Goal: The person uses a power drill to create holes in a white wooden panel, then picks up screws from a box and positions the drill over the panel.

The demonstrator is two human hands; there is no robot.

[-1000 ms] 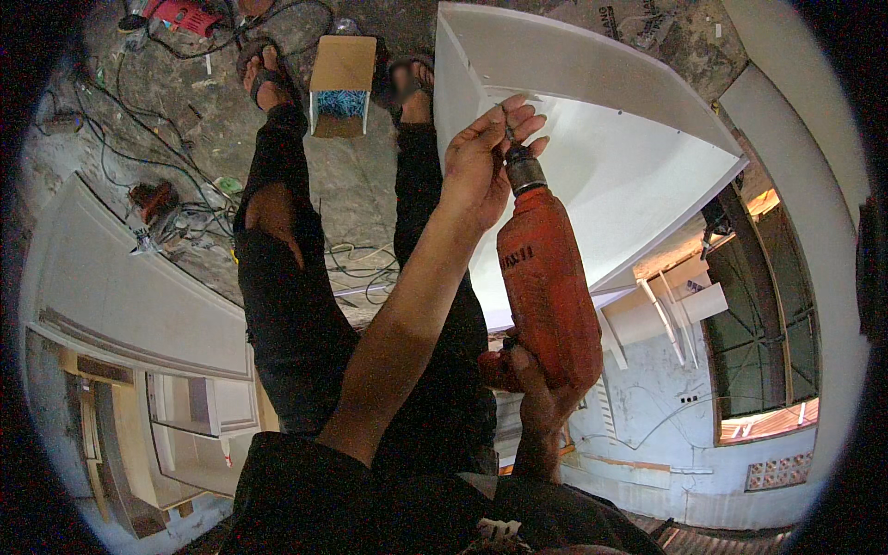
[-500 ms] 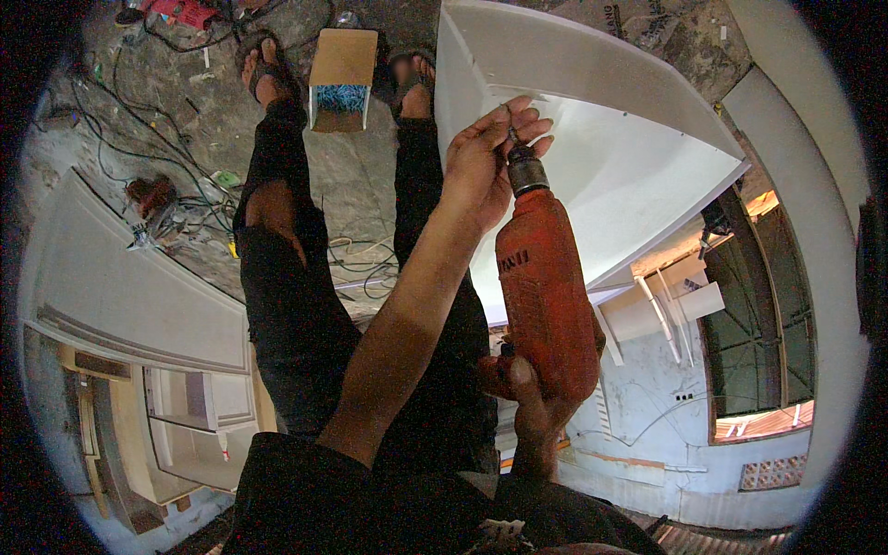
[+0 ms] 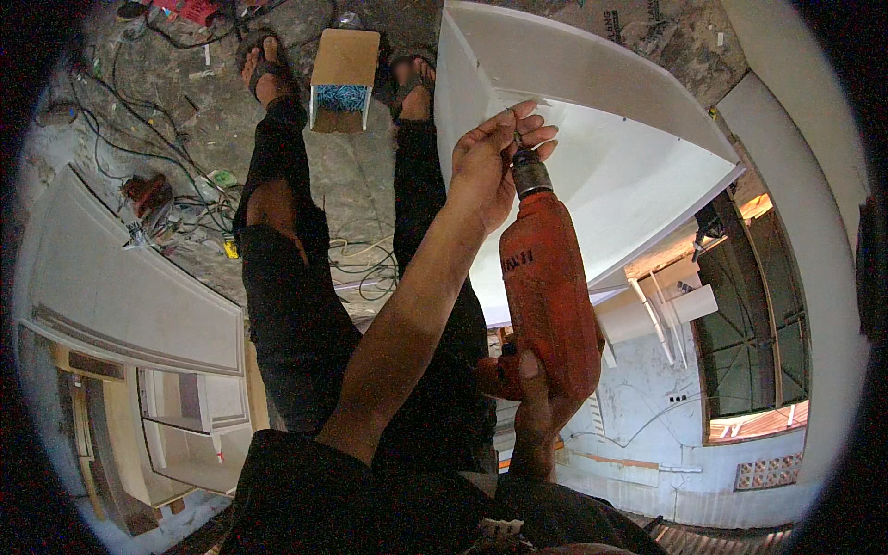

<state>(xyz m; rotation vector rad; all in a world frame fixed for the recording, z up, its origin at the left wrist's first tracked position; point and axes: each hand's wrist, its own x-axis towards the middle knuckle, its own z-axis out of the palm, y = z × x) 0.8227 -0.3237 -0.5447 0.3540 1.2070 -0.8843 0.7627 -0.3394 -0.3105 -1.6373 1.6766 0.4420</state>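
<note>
The person wears black trousers [image 3: 287, 314] torn open at the left knee, a black short-sleeved top [image 3: 305, 490], and dark strapped sandals [image 3: 264, 69]. Both forearms are bare.

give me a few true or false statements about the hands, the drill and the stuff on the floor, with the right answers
1. The left hand has its fingers around the chuck end of the orange drill. True.
2. The right hand holds the drill at its lower end. True.
3. The drill body is blue. False: it is orange-red with a dark metal chuck.
4. A small cardboard box sits on the floor between the person's two sandalled feet. True.
5. The drill tip points at a brick wall. False: it points toward a white panel leaning in front of the person.
6. The left hand is resting on the person's knee. False: it is raised, up at the drill's chuck.
</note>
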